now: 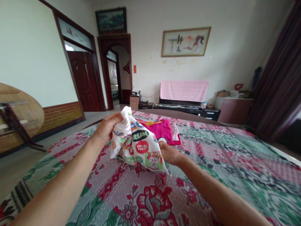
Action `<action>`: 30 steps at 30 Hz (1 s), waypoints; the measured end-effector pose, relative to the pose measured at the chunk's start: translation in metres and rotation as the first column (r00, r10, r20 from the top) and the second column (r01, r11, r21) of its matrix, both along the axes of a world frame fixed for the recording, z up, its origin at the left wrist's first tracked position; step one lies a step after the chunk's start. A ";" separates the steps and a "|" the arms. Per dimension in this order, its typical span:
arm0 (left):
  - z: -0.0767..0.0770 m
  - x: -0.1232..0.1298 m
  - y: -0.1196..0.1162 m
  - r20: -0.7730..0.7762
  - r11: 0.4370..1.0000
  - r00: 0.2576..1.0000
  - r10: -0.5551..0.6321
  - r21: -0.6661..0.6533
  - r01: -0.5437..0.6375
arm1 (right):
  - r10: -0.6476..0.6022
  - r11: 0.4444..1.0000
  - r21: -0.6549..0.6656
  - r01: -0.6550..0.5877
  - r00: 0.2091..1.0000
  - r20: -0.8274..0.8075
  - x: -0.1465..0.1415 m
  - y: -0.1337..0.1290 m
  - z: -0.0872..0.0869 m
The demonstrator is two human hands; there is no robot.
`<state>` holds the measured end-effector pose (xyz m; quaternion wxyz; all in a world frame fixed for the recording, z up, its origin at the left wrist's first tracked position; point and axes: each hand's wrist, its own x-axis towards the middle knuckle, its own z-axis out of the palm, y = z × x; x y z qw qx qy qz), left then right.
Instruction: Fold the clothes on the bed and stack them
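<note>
Bare forearms, mine, reach forward over a floral cloth. My left grip is closed on the top edge of a white printed garment, holding that corner up. My right grip pinches the same garment at its right side, the fingertips partly hidden. It hangs between my two arms; whether its lower edge touches the cloth, I cannot tell. Just behind it lies a magenta garment, partly blocked from view.
</note>
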<state>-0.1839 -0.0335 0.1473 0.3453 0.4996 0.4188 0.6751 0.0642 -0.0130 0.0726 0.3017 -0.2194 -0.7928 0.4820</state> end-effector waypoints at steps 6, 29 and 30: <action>-0.020 -0.046 0.025 0.194 0.962 0.943 0.272 -0.038 -0.270 | -0.295 0.954 -0.098 0.284 0.947 -0.123 0.047 0.029 0.036; -0.055 -0.014 0.027 -0.985 0.987 0.087 -0.146 -0.139 0.084 | -0.591 0.789 0.017 0.614 0.766 -0.251 0.057 0.031 0.049; -0.056 -0.016 0.028 -0.986 0.988 0.095 -0.140 -0.132 0.085 | -0.651 0.729 0.134 0.671 0.740 -0.167 0.057 0.030 0.048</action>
